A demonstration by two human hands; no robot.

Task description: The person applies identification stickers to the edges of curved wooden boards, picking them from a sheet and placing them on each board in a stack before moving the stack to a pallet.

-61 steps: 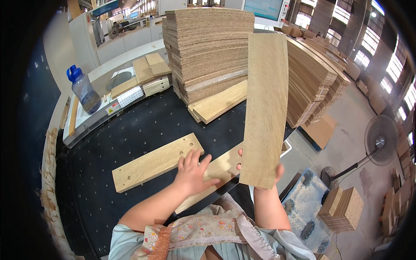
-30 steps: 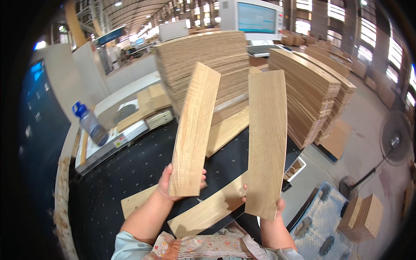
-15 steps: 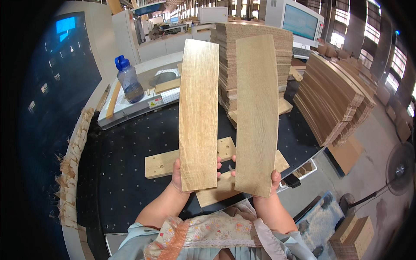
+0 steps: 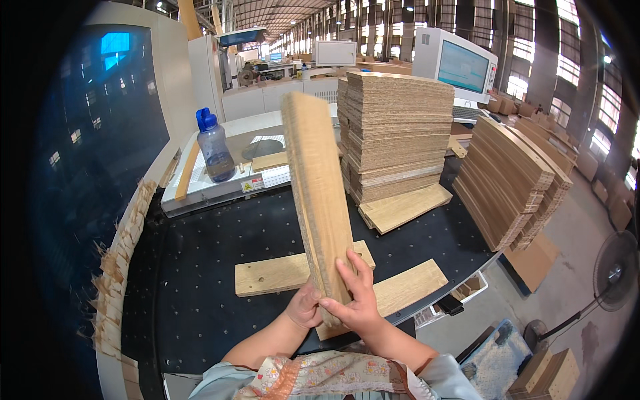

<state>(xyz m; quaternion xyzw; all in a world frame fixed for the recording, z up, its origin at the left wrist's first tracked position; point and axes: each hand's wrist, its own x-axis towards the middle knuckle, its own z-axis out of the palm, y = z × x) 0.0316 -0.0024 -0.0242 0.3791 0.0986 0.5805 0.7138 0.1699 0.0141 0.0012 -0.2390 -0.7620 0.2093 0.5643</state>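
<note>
Two light wood-grain boards (image 4: 325,200) stand upright in front of me, pressed together with their edges turned partly towards me; their upper ends are blurred. My left hand (image 4: 305,305) is closed on their lower left edge. My right hand (image 4: 355,297) grips the lower right side, its fingers across the face and its thumb by the edge. Behind the held boards, a board with drilled holes (image 4: 270,275) lies across the dark table (image 4: 200,320). Another flat board (image 4: 410,288) lies at the table's near right edge, partly hidden by my right hand.
A tall stack of boards (image 4: 400,133) stands at the back, with loose boards (image 4: 407,208) at its foot. More stacked panels (image 4: 503,183) stand at the right. A blue-capped water bottle (image 4: 215,150) is at the back left. A fan (image 4: 613,270) stands on the floor at the right.
The two boards, held apart one in each hand before, are now together and turned edge-on. My right hand has moved left to meet my left. The view has tilted up slightly.
</note>
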